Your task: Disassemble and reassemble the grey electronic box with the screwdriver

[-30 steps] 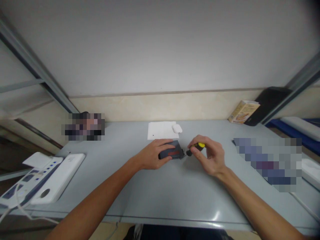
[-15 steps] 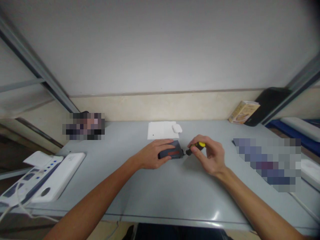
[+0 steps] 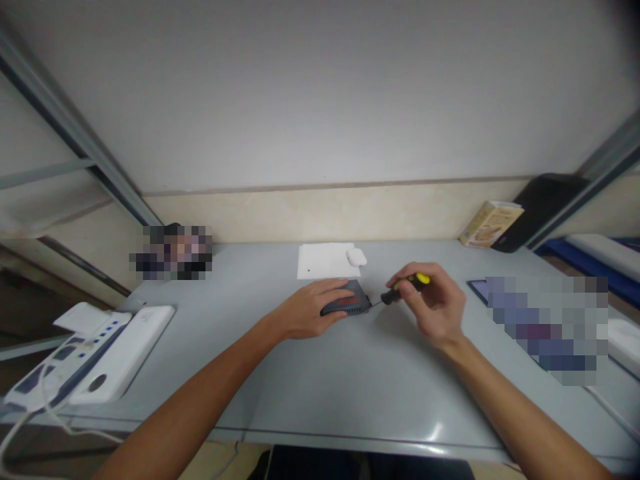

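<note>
A small dark grey box-shaped device (image 3: 356, 297), with a reddish patch on top and slots along its near side, lies on the table. My left hand (image 3: 313, 309) grips it from the left, fingers across the top and thumb along the near side. In my right hand (image 3: 434, 300) is a screwdriver (image 3: 400, 291) with a black and yellow handle, pinched between thumb and fingers. Its thin shaft points left and down at the device's right end. Whether the tip touches there is too small to tell.
Behind the device lie white paper (image 3: 327, 261) and a small white case (image 3: 357, 257). A power strip (image 3: 65, 357) and a white power bank-like slab (image 3: 127, 353) sit at left. A yellow box (image 3: 491, 225) leans at back right; a blurred-out flat screen (image 3: 479, 289) lies right.
My right hand and the screwdriver have moved right, so more of the shaft shows beside the device. My left hand keeps its hold on the device.
</note>
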Available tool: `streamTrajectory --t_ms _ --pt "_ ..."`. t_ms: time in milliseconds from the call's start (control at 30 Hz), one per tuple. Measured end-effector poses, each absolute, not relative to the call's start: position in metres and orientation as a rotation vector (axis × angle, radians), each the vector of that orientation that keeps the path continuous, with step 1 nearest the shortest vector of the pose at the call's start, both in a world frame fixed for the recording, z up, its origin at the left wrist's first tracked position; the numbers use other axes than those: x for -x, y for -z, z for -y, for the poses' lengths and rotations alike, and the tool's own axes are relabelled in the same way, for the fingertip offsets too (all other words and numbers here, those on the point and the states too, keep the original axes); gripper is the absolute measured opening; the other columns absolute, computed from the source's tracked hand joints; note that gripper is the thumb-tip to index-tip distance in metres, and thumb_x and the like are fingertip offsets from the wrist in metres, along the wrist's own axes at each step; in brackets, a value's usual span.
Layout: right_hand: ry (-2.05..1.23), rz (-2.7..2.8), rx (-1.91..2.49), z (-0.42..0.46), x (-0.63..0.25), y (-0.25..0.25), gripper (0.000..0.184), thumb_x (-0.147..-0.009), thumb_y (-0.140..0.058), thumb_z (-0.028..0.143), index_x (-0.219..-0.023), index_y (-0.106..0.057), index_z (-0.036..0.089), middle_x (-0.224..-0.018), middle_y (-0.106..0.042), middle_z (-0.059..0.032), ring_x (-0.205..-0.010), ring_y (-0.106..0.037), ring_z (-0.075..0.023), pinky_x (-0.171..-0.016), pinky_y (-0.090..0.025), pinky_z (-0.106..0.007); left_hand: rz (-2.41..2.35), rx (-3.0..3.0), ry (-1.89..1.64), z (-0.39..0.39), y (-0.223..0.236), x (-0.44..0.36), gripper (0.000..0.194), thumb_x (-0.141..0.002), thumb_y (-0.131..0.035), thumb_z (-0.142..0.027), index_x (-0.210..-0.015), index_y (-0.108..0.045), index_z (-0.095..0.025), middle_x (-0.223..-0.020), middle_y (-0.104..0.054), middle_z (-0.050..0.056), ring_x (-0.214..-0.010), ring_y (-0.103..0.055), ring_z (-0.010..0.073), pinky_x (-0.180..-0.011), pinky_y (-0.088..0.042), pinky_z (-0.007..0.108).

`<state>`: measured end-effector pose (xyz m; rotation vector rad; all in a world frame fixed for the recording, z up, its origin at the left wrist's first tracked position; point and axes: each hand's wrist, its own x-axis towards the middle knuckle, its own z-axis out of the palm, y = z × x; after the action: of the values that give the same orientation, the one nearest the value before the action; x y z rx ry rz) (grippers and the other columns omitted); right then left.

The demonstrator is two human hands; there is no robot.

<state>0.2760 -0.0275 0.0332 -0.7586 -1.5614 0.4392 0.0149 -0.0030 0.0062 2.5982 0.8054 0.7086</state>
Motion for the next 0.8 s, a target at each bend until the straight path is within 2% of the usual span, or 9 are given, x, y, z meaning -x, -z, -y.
streamTrajectory --t_ms 133,200,267,400,567,800 --pt "-0.561 1.335 0.727 0.022 -0.277 -0.040 0.015 -0.092 -0.069 0.031 -0.102 -0.063 0.021 -0.079 -0.070 -0.0030 -0.061 -0.066 -0.0162 -0.050 -0.054 -0.028 -0.907 -2.309 -0.821 0.004 -0.013 -0.016 0.036 -0.106 -0.043 -0.035 -0.130 -0.065 -0.022 -0.125 -0.073 0.006 -0.115 -0.069 0.0213 -0.104 -0.054 0.039" --pt "-0.575 1.254 0.706 0.018 -0.277 -0.044 0.018 -0.093 -0.068 0.034 -0.103 -0.062 0.021 -0.076 -0.069 -0.0024 -0.060 -0.065 -0.0159 -0.047 -0.054 -0.026 -0.996 -2.180 -0.885 0.002 -0.013 -0.016 0.040 -0.107 -0.039 -0.038 -0.119 -0.072 -0.019 -0.111 -0.077 0.005 -0.101 -0.072 0.0205 -0.093 -0.057 0.035" --pt "-0.599 1.201 0.712 0.014 -0.278 -0.047 0.020 -0.093 -0.068 0.036 -0.104 -0.062 0.022 -0.075 -0.069 -0.0019 -0.061 -0.066 -0.0159 -0.047 -0.054 -0.025 -1.048 -2.113 -0.927 0.000 -0.011 -0.016 0.043 -0.107 -0.039 -0.041 -0.111 -0.075 -0.018 -0.104 -0.079 0.005 -0.095 -0.072 0.0205 -0.087 -0.057 0.033" --pt "-0.634 1.165 0.747 0.011 -0.278 -0.051 0.025 -0.094 -0.068 0.040 -0.110 -0.060 0.024 -0.078 -0.071 -0.0021 -0.068 -0.070 -0.0172 -0.052 -0.059 -0.026 -1.029 -2.182 -1.033 0.001 -0.012 -0.017 0.038 -0.107 -0.040 -0.038 -0.112 -0.073 -0.019 -0.108 -0.077 0.006 -0.101 -0.071 0.0204 -0.092 -0.055 0.034" --pt "-0.662 1.207 0.750 0.014 -0.273 -0.053 0.027 -0.093 -0.068 0.041 -0.111 -0.058 0.024 -0.086 -0.074 -0.0029 -0.061 -0.069 -0.0156 -0.054 -0.062 -0.030 -0.927 -2.583 -1.095 0.008 -0.017 -0.022 0.028 -0.103 -0.049 -0.030 -0.124 -0.066 -0.021 -0.124 -0.071 0.009 -0.117 -0.064 0.0219 -0.105 -0.048 0.041" --pt "-0.631 1.210 0.772 0.014 -0.272 -0.054 0.024 -0.094 -0.069 0.039 -0.109 -0.058 0.024 -0.084 -0.073 -0.0026 -0.064 -0.071 -0.0165 -0.050 -0.062 -0.028 -0.982 -2.672 -1.043 0.008 -0.014 -0.025 0.029 -0.103 -0.049 -0.030 -0.128 -0.061 -0.023 -0.123 -0.072 0.008 -0.114 -0.066 0.0226 -0.099 -0.050 0.043"
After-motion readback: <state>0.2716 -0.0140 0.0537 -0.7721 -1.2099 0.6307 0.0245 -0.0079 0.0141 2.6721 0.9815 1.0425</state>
